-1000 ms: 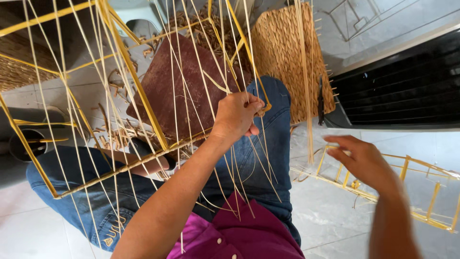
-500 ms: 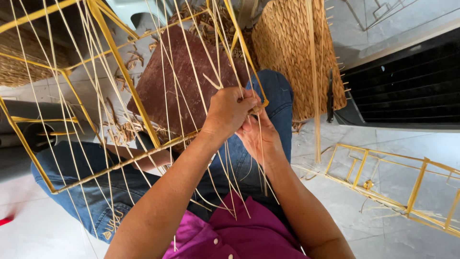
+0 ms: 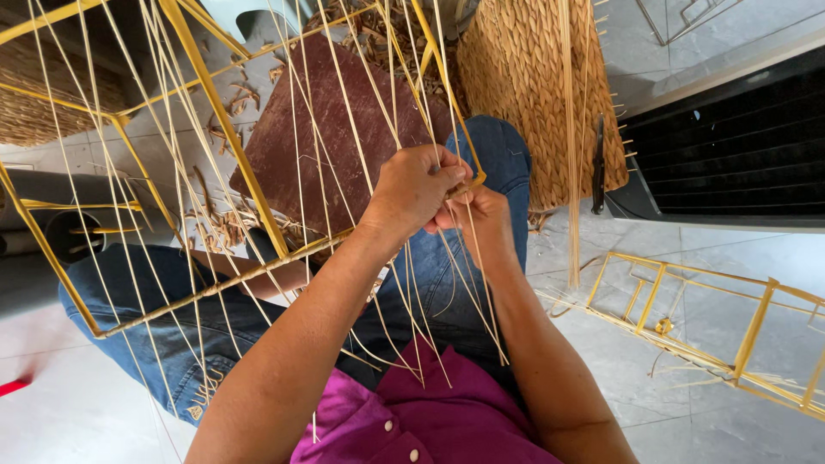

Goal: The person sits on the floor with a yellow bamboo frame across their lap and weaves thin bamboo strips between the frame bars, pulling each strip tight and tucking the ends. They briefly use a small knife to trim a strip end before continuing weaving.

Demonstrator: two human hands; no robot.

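Note:
A yellow metal frame (image 3: 225, 137) rests across my lap, strung with several thin pale cane strands (image 3: 344, 120). My left hand (image 3: 412, 191) is closed around strands at the frame's near right corner. My right hand (image 3: 481, 215) sits just beneath and behind it, fingers pinched on the same strands at that corner. Loose strand ends hang down over my blue jeans (image 3: 172, 318) and purple shirt (image 3: 430, 412).
A dark red board (image 3: 326, 137) with cane scraps lies on the floor behind the frame. A woven basket piece (image 3: 533, 94) stands at the back, a dark tool (image 3: 597, 167) leaning on it. Another yellow frame (image 3: 713, 318) lies on the tiles at right. A black grille (image 3: 730, 137) is beyond.
My right hand came in from the right, over the floor frame, and joined my left hand at the frame corner. The left hand stayed on the strands, shifting slightly.

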